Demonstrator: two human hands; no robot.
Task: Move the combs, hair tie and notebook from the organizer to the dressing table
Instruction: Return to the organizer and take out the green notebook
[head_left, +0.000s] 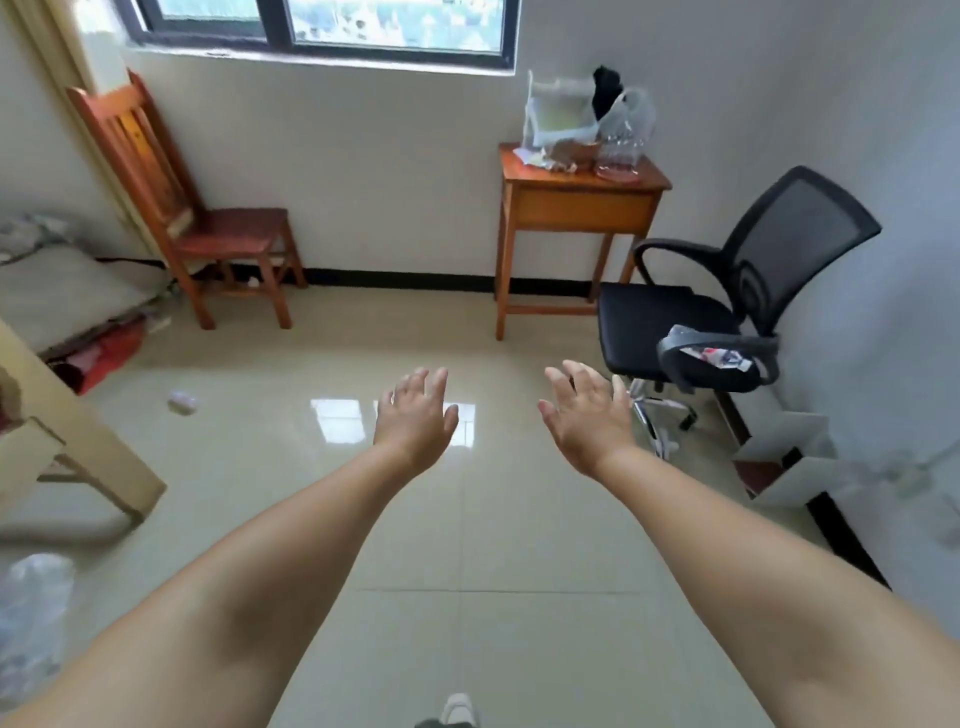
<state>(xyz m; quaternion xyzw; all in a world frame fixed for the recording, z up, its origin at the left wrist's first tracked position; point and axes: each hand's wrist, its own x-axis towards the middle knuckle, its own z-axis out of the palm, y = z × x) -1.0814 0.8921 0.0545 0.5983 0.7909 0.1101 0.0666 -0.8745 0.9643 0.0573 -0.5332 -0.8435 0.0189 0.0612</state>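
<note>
No combs, hair tie or notebook can be made out; the only cluttered top is the small wooden table (576, 179) under the window. Both the left hand (413, 415) and right hand (587, 415) hang over bare floor, fingers spread, holding nothing. The risk, I'd say: heading for the wrong piece of furniture.

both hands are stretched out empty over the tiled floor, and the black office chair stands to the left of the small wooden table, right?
One thing is off: the head view shows the black office chair to the right of the small wooden table, not the left. The rest holds: the left hand and the right hand are stretched out empty over the tiled floor.
</note>
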